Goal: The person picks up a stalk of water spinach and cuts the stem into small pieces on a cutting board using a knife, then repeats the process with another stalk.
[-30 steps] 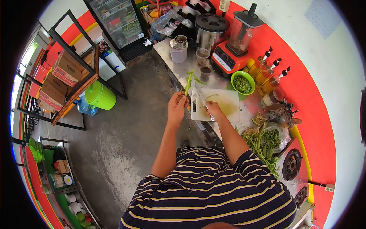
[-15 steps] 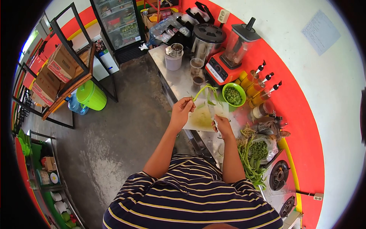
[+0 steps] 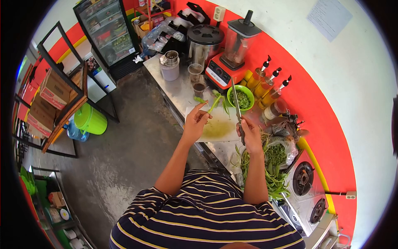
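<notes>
As the left hand [image 3: 196,123] pinches a green stem [image 3: 214,103], the right hand [image 3: 249,133] grips a knife [image 3: 236,99]; a bowl [image 3: 241,98] sits at the cutting board's [image 3: 219,129] one o'clock.

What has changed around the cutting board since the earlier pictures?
The right hand has shifted the knife rightward, off the stem to the cutting board's right side. The left hand has brought the stem rightward, over the board. Neither grip let go. The green bowl and blender stayed put.
</notes>
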A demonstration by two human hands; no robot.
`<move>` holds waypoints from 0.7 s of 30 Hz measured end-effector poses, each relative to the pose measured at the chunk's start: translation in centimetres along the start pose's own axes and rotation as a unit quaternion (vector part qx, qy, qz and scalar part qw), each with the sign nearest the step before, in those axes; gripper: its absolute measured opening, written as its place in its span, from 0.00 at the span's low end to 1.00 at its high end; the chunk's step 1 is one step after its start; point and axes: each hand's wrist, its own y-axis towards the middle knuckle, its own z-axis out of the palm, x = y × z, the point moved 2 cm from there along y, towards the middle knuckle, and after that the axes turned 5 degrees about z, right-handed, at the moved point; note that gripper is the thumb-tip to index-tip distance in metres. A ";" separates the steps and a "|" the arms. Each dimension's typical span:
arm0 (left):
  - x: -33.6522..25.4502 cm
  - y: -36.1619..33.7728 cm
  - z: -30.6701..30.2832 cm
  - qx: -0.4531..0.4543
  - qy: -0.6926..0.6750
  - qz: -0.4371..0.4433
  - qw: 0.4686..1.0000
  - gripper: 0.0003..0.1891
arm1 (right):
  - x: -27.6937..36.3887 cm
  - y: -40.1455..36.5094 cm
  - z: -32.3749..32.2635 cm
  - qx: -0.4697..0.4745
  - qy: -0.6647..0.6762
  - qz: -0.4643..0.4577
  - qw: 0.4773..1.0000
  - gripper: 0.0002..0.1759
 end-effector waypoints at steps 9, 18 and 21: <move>-0.7 -0.7 -0.1 0.053 0.002 0.012 0.999 0.26 | -0.9 0.7 4.2 0.014 0.101 0.032 0.994 0.20; -3.2 -1.6 -0.1 0.003 0.163 0.055 0.985 0.26 | 0.9 0.0 7.7 0.107 -0.076 -0.024 0.991 0.27; -2.5 -1.8 -0.5 -0.012 0.163 0.066 0.984 0.26 | 0.8 0.1 7.8 0.078 -0.065 -0.038 0.994 0.29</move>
